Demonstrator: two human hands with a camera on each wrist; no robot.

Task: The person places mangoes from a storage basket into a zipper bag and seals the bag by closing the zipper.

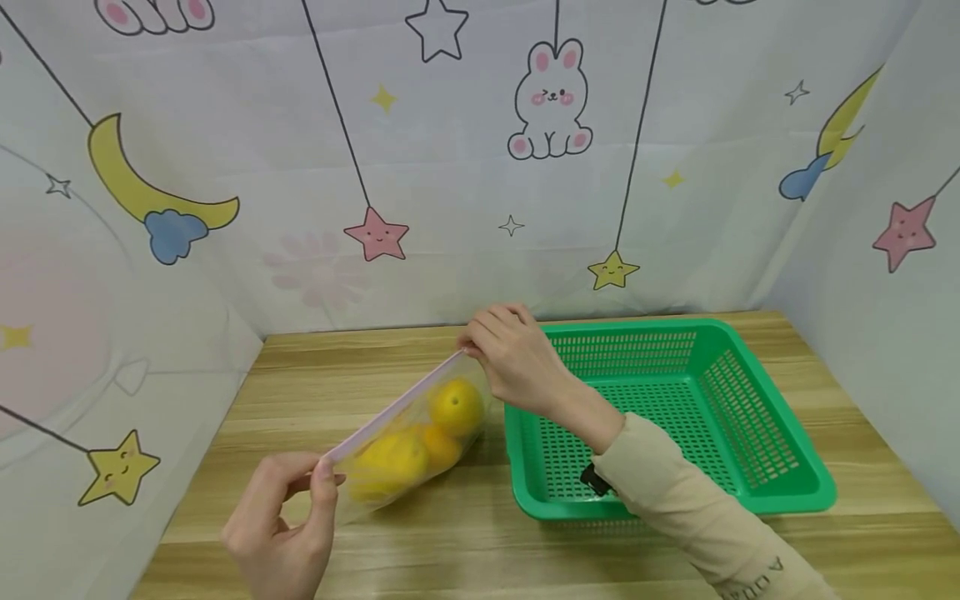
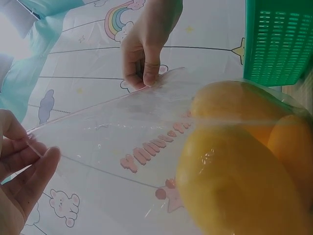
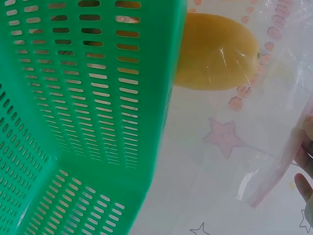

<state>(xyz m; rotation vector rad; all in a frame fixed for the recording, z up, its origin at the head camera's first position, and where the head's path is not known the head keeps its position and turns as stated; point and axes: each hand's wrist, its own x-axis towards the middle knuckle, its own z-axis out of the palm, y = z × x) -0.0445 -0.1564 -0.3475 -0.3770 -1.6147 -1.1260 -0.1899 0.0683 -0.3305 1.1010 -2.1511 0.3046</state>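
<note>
A clear plastic zip bag (image 1: pixel 397 407) with a pink strip along its top lies slantwise over the table, left of the basket. Several yellow and orange fruits (image 1: pixel 456 407) are inside, bunched at the bottom; they look like citrus. My left hand (image 1: pixel 281 517) pinches the near end of the pink strip between thumb and fingers. At the far end, my right hand (image 1: pixel 517 358) pinches the other corner, so the strip is drawn straight. Pink lettering (image 2: pixel 156 147) shows on the bag in the left wrist view.
A green slotted plastic basket (image 1: pixel 813 492) stands on the wooden table (image 1: pixel 315 375) at the right, with my right forearm reaching across it. A small black object (image 1: pixel 596 479) shows beside the right cuff. White cloth (image 1: pixel 465 183) printed with stars and rabbits hangs behind.
</note>
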